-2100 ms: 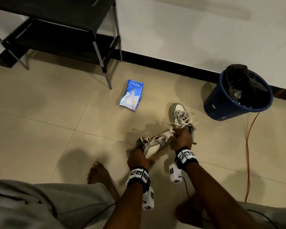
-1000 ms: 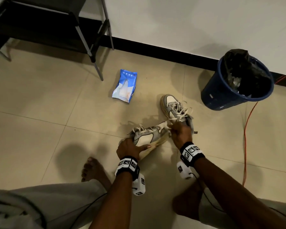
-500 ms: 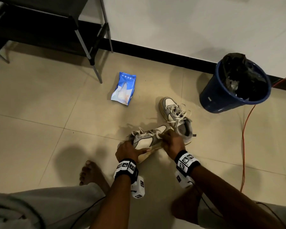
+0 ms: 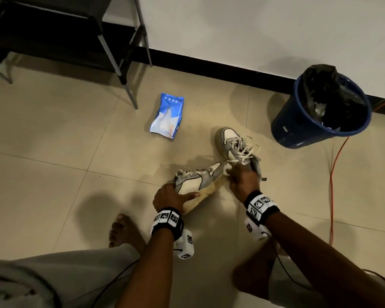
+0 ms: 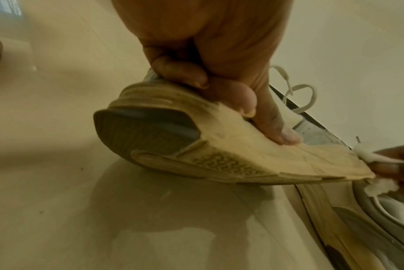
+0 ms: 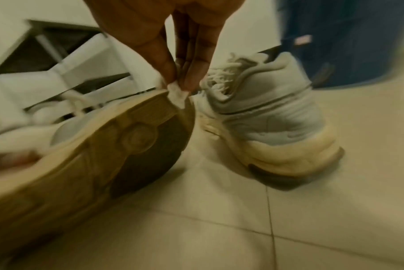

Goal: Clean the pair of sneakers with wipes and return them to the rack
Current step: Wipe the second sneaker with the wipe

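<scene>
Sneakers sit low on the tiled floor (image 4: 53, 134): the held sneaker (image 4: 196, 183) is tipped on its side, sole toward the person, while the second sneaker (image 4: 236, 145) stands upright just beyond it. The left hand (image 4: 171, 197) has its grip curled round the heel end, thumb on the midsole. The right hand (image 4: 242, 181) pinches a white wipe (image 6: 176, 95) between thumb and fingertips against the toe edge of the sole. A blue wipes pack (image 4: 167, 116), a black rack (image 4: 60, 32) and a blue bin (image 4: 320, 107) stand farther off.
</scene>
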`<state>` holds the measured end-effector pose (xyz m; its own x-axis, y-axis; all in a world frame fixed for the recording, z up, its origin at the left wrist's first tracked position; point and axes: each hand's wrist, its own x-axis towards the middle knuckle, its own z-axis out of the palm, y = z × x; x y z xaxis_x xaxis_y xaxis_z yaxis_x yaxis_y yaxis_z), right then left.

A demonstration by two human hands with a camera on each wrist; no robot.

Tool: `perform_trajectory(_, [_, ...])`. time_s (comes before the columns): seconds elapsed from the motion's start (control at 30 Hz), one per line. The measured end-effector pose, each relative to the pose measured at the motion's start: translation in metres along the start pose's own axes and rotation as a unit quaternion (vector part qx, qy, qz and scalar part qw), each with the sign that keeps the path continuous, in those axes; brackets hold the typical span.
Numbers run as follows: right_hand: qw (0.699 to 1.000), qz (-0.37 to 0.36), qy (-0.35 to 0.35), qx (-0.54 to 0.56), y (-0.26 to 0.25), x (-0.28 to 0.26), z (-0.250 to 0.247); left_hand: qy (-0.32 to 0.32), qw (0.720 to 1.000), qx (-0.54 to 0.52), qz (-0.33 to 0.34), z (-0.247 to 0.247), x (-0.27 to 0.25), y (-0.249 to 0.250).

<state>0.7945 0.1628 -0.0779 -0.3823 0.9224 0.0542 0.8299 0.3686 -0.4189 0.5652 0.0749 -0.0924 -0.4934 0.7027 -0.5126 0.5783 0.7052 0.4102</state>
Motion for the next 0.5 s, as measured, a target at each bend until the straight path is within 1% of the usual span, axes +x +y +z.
perform_trajectory(0.03, [0.996,-0.072,-0.050,-0.011,-0.012,-0.012,0.009,0.000,1.000,-0.001,-0.002,0.000,0.001,0.000])
perform_trajectory(0.07, [0.987,-0.138,-0.076,-0.023,-0.019,-0.023,0.016,-0.002,1.000,-0.001,-0.004,0.000,0.001,0.000])
perform_trajectory(0.1, [0.983,-0.161,-0.086,-0.027,-0.018,-0.024,0.015,-0.002,1.000,-0.001,-0.006,0.000,0.001,0.000])
perform_trajectory(0.13, [0.988,-0.134,-0.078,-0.024,-0.014,-0.017,0.009,-0.003,1.000,-0.004,-0.008,0.001,0.003,0.000])
perform_trajectory(0.17, [0.997,-0.071,-0.026,-0.013,-0.006,-0.008,0.006,-0.002,1.000,-0.008,-0.009,0.001,0.004,0.000])
perform_trajectory(0.2, [0.999,-0.004,0.033,0.003,-0.002,0.001,0.002,0.001,1.000,-0.010,-0.010,0.000,0.004,-0.001])
perform_trajectory(0.23, [0.997,0.034,0.063,0.015,0.000,0.005,0.001,0.004,1.000,-0.011,-0.012,-0.001,0.004,-0.001])
perform_trajectory(0.27, [0.998,0.035,0.053,0.014,-0.005,0.003,0.004,0.004,1.000,-0.012,-0.015,-0.001,0.003,-0.001])
perform_trajectory(0.3, [1.000,0.005,0.025,-0.005,-0.014,-0.003,0.010,0.004,1.000,-0.014,-0.015,-0.001,0.004,-0.002])
perform_trajectory(0.37, [0.993,-0.089,-0.062,-0.037,-0.036,-0.025,0.022,0.004,1.000,-0.016,-0.013,-0.002,0.006,-0.001])
perform_trajectory(0.4, [0.986,-0.129,-0.092,-0.051,-0.043,-0.035,0.024,0.003,1.000,-0.017,-0.012,-0.004,0.006,0.000])
perform_trajectory(0.43, [0.979,-0.154,-0.115,-0.065,-0.045,-0.036,0.022,0.005,1.000,-0.018,-0.011,-0.006,0.008,-0.001])
perform_trajectory(0.47, [0.976,-0.161,-0.121,-0.082,-0.045,-0.029,0.018,0.008,1.000,-0.024,-0.015,-0.008,0.011,-0.001])
perform_trajectory(0.5, [0.979,-0.142,-0.110,-0.095,-0.041,-0.018,0.017,0.008,0.999,-0.028,-0.022,-0.009,0.013,-0.002])
